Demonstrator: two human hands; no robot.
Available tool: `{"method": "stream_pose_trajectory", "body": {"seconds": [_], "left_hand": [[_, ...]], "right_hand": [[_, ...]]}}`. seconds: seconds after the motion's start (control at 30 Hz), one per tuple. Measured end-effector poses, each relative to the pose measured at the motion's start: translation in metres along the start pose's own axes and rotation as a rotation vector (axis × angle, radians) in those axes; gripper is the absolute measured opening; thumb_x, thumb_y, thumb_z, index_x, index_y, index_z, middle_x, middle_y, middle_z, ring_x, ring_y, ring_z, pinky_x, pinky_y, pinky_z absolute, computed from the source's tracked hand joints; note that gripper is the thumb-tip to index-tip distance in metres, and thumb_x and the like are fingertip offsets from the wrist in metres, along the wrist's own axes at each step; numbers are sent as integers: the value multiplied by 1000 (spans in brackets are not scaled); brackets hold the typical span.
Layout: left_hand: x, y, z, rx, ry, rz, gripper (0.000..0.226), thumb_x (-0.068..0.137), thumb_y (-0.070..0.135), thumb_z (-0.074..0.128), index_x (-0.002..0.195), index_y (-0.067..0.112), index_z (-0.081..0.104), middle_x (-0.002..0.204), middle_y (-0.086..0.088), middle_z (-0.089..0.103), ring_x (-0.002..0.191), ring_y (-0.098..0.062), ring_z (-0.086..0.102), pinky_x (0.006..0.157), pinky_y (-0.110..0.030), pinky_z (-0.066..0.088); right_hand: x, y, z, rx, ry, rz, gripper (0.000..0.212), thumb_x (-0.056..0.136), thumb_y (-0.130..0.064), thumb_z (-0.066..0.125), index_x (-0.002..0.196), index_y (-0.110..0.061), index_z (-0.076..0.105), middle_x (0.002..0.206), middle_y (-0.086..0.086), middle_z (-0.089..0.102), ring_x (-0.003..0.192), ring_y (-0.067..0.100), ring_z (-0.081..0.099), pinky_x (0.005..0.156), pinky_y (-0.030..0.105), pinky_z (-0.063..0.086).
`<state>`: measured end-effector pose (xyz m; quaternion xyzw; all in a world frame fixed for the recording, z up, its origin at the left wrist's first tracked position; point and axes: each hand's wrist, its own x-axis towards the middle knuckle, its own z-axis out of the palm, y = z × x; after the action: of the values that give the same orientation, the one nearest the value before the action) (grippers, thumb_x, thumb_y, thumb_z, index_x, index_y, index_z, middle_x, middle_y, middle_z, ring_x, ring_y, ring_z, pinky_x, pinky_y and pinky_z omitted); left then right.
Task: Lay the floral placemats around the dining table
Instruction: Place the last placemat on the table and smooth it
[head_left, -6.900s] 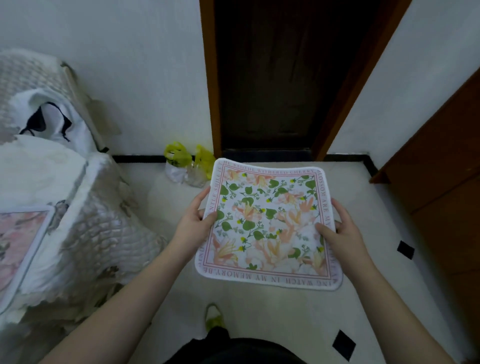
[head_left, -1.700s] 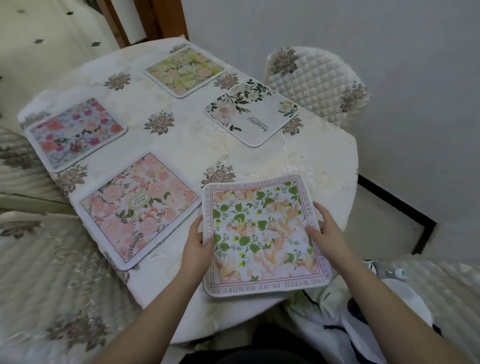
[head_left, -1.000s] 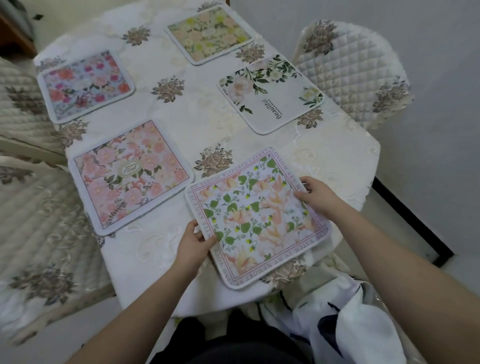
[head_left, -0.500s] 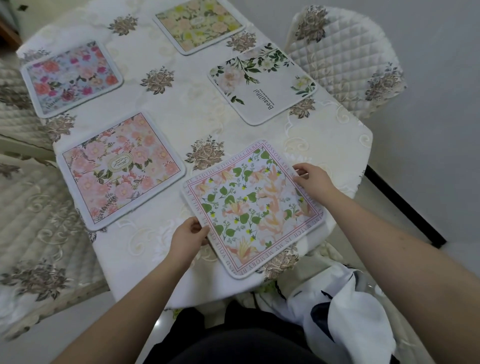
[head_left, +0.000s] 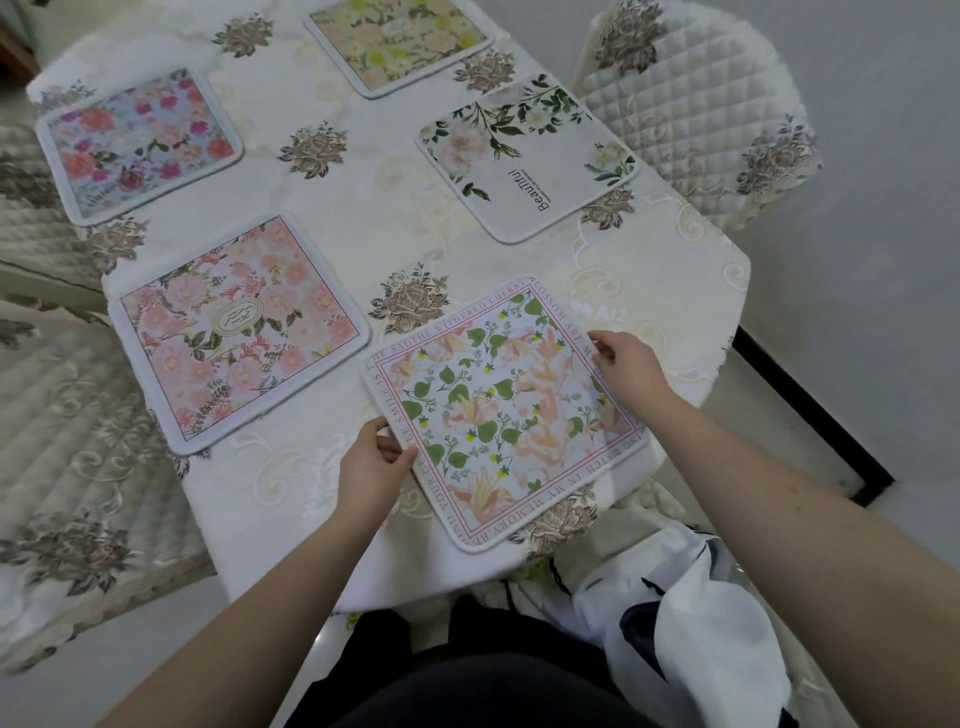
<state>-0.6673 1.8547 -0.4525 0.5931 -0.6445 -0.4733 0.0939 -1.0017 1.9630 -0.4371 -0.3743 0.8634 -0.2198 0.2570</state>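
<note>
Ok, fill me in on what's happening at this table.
A person is laying floral placemats on the dining table. Both hands rest on the mat with green leaves and a lettered border: the left hand at its near-left edge, the right hand at its far-right edge. It lies flat. Four other mats are already laid out.

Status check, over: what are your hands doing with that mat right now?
Left hand and right hand both gripping the green-leaf placemat by opposite edges. Mat flat on the table, near corner. Four other mats laid. Nothing in the way.
</note>
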Motion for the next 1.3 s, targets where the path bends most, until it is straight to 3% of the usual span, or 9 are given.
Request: {"method": "stream_pose_trajectory", "body": {"seconds": [0.17, 0.3, 0.5, 0.63, 0.8, 0.93, 1.03, 1.17, 1.3], "left_hand": [[-2, 4, 0, 42, 83, -36, 56, 87, 31, 73, 136, 20, 49, 97, 5, 59, 86, -9, 62, 67, -27, 47], [1, 12, 1, 149, 190, 86, 50, 91, 35, 63, 136, 18, 49, 106, 1, 57, 103, -22, 57, 89, -45, 50], [23, 34, 12, 324, 191, 398, 41, 92, 13, 59, 133, 12, 55, 125, -8, 59, 116, -26, 51, 96, -35, 35], [46, 43, 17, 458, 172, 540, 41, 94, 13, 58, 134, 8, 56, 137, -10, 58, 128, -29, 51, 103, -44, 39], [83, 48, 25, 568, 94, 618, 48, 102, 20, 48, 148, 6, 43, 157, -12, 38, 149, -27, 30, 120, -43, 23], [101, 37, 35, 703, 50, 679, 55, 106, 34, 30, 157, 13, 25, 165, -1, 19, 153, -16, 12, 125, -41, 11], [104, 32, 37, 728, 69, 722, 58, 103, 37, 25, 156, 13, 29, 163, -1, 24, 152, -16, 19, 123, -42, 17], [103, 32, 36, 735, 74, 759, 58, 103, 37, 27, 156, 14, 29, 163, -1, 24, 152, -17, 20, 123, -44, 20], [105, 32, 36, 760, 57, 736, 59, 103, 39, 26, 157, 15, 27, 164, -1, 24, 152, -14, 18, 123, -44, 19]], "right_hand": [[-9, 4, 2, -50, 105, 2, 41, 97, -7, 51, 137, -9, 54, 127, 16, 54, 113, 30, 56, 94, 41, 47], [-12, -7, 9, -139, 128, -105, 38, 100, -11, 46, 137, -6, 55, 129, 17, 55, 117, 33, 50, 99, 42, 41], [-4, -49, 38, -127, 81, -261, 36, 101, -12, 45, 135, -5, 57, 130, 13, 59, 119, 32, 52, 103, 42, 40], [4, -78, 68, -163, -8, -357, 42, 104, -18, 40, 144, -10, 47, 144, 9, 51, 134, 26, 45, 114, 48, 31], [23, -104, 97, -220, -73, -429, 50, 106, -22, 35, 154, -10, 30, 159, 7, 33, 146, 22, 28, 122, 36, 17], [40, -107, 118, -395, -104, -460, 55, 106, -30, 23, 158, -14, 13, 166, 1, 12, 153, 15, 6, 123, 32, 0], [41, -101, 129, -530, -57, -480, 60, 102, -38, 10, 158, -15, 12, 166, -1, 7, 153, 13, 2, 122, 33, -7], [42, -98, 133, -562, -20, -480, 59, 102, -39, 17, 155, -14, 23, 164, 2, 20, 152, 16, 15, 121, 35, -3], [44, -99, 133, -572, -40, -480, 60, 101, -41, 9, 156, -17, 12, 166, -1, 9, 152, 13, 5, 121, 37, -9]]}}
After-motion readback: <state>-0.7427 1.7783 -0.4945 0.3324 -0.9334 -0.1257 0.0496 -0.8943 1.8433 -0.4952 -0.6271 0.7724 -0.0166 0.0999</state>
